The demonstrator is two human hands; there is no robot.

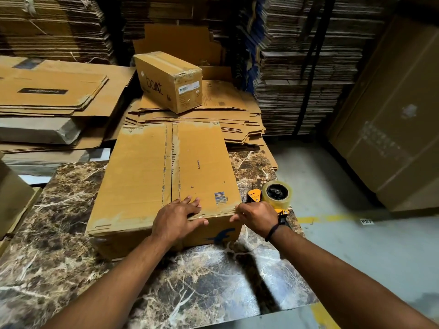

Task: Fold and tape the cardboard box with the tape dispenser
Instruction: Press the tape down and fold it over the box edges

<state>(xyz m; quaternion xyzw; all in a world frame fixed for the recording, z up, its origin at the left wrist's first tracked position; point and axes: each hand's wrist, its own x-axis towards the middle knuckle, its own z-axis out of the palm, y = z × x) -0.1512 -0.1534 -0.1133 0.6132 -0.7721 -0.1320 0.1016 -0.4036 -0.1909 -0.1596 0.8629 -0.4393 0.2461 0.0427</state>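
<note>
You're standing at the brown marble-patterned worktop (213, 281), and the large brown cardboard box (147, 176) is lying on it right in front of you, its long side running away from you. Its two top flaps are lying closed, meeting along a seam (172, 162) down the middle.

Your left hand (177, 218) is pressing flat on the near end of the top, just right of that seam. The fingers are straight and spread, and the thumb is reaching over the near edge onto the front face. Your right hand (257, 217) is sitting right against the box's near right corner, fingers curling round the handle of the yellow-and-black tape dispenser (269, 198). The dispenser's roll of clear tape (282, 199) is showing just beyond that hand, beside the box's right wall. A dark band (273, 230) is circling your right wrist. A blue logo (223, 235) is showing on the front face between your hands.

Beyond the box, a smaller sealed cardboard carton (168, 79) printed "boat" is resting on a low pile of flattened cardboard sheets (228, 119). Tall stacks of flattened cardboard (304, 67) are lining the back. To your right, the grey concrete floor (332, 176) is carrying a yellow painted line (327, 218) and a small tag (366, 221) reading "P27".
</note>
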